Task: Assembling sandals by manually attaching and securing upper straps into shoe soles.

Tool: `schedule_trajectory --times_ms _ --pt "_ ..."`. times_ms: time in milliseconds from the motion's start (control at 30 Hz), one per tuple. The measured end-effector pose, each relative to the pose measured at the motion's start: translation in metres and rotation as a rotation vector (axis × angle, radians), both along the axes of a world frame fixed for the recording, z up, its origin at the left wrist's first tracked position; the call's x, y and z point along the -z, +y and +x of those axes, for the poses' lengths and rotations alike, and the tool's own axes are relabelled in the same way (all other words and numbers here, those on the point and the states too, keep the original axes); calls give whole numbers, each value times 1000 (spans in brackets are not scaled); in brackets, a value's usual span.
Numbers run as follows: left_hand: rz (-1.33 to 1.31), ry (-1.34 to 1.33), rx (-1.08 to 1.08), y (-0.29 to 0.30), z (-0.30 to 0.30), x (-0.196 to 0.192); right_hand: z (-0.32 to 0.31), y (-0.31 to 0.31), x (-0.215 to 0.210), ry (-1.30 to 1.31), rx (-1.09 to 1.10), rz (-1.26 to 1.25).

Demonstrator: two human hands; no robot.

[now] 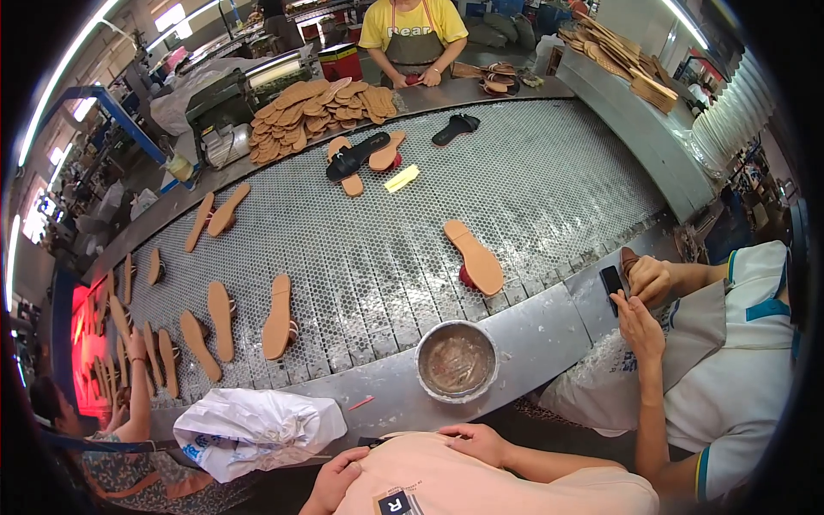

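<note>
My left hand [332,482] rests low against the front of my peach shirt [429,472], its fingers laid along the cloth. On the other side of the shirt lies my right hand [482,444], fingers stretched out and nothing seen in them. A small dark thing [371,442] shows just beyond the left hand; its kind is unclear. Ahead of me, on the metal ledge, stands a round metal bowl [457,360] with murky brownish contents. A white plastic bag [257,433] lies crumpled left of it, near a thin red stick [360,402].
Sandals with tan soles up [475,257] lie on the mesh conveyor [532,189], several more at left. A yellow piece [401,178] and a pile of tan soles [318,112] are farther off. At right, a co-worker's hands [642,300] hold a dark block and brown piece.
</note>
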State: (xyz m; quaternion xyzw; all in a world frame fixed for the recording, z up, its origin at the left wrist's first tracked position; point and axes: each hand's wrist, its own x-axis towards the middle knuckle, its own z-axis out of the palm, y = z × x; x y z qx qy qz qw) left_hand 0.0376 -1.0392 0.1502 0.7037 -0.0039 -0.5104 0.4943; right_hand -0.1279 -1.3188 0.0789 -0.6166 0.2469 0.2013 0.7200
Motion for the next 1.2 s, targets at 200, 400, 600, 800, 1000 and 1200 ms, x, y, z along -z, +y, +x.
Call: schedule_trajectory --times_ms 200,400,600,800,1000,1200 --pt "-38 10 -34 -3 -3 4 0 -8 2 -2 -6 24" --pt "-52 -6 2 -9 -7 5 0 -18 2 38 -44 46" --pt "-81 27 -1 -15 -8 7 -3 -22 8 -12 -27 22" --pt "-83 48 -34 -19 -12 8 -3 -30 2 8 -50 37" --pt "-67 62 -43 -26 -14 7 -5 -36 3 3 -50 41" --pt "-84 38 -15 -34 -16 7 -9 -40 6 35 -59 31"
